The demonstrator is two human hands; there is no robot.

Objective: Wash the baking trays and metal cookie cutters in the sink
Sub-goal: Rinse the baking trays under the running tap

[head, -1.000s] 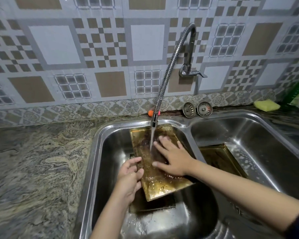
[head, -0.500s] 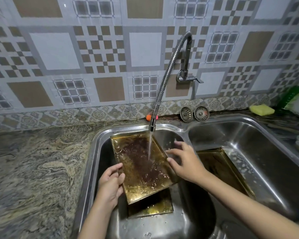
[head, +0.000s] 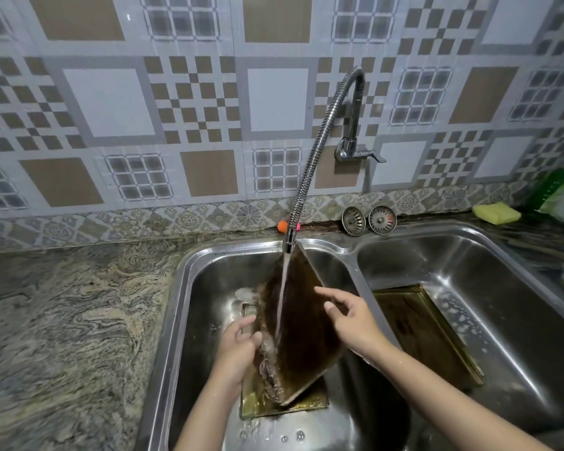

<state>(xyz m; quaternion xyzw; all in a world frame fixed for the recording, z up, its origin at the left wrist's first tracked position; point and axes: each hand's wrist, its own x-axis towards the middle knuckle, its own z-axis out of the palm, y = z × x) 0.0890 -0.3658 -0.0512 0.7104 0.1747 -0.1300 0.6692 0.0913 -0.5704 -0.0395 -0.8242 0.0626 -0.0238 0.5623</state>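
A brown-stained baking tray (head: 302,333) stands tilted steeply in the left sink basin (head: 209,288), under the running stream from the flexible tap (head: 310,164). My left hand (head: 238,349) grips its left edge low down. My right hand (head: 345,315) sits at the tray's right edge with the fingers spread and relaxed. A second tray (head: 258,406) lies flat on the basin floor beneath. A third tray (head: 427,333) leans in the right basin (head: 502,304). No cookie cutters are visible.
Two metal sink strainers (head: 368,220) lean against the tiled wall behind the divider. A yellow sponge (head: 495,212) and a green bottle (head: 551,187) sit at the back right. Marbled stone counter (head: 62,320) stretches to the left.
The tray has been tipped from nearly flat to steeply upright under the water. My right hand lifted off its face and moved to the right edge. My left hand kept its hold.
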